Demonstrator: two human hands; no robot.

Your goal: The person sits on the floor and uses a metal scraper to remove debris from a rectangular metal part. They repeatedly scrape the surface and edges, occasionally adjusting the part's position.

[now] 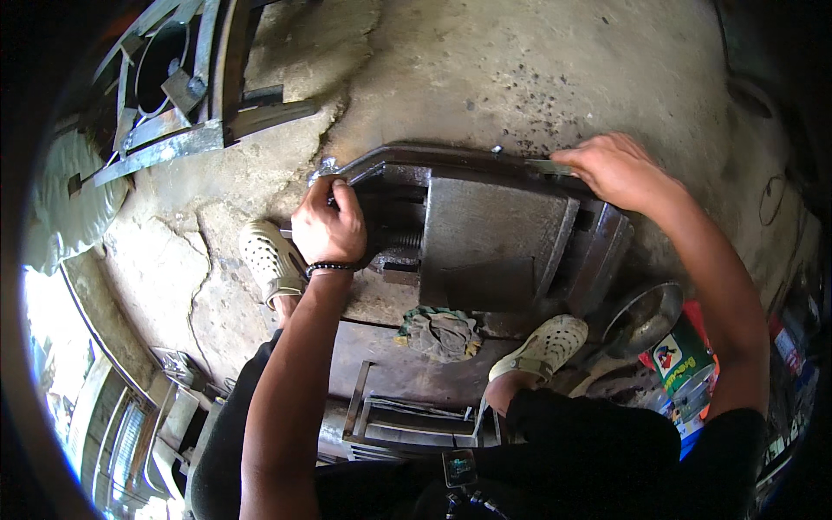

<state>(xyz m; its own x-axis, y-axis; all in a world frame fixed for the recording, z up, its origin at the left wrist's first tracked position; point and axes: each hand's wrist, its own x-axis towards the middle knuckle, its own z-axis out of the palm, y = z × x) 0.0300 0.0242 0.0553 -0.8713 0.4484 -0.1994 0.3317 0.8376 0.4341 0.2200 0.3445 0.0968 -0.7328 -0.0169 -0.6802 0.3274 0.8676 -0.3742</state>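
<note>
A heavy steel vise [498,234] with a broad flat plate lies on the concrete floor in front of me. Its threaded screw [400,239] runs out to the left side. There my left hand [329,224] is closed in a fist around the vise handle, most of which the fingers hide. At the far right edge of the vise, my right hand [617,169] pinches a thin flat metal strip [548,166]. The strip rests along a long dark steel bar [468,158] at the vise's far side. The fingertips of this hand are partly hidden.
A welded steel frame [160,152] stands at the far left. A crumpled rag [442,334] lies just this side of the vise, between my feet in clogs [550,347]. To the right are a round metal bowl [646,319] and a green packet [680,355]. Dark bits [546,104] litter the floor beyond.
</note>
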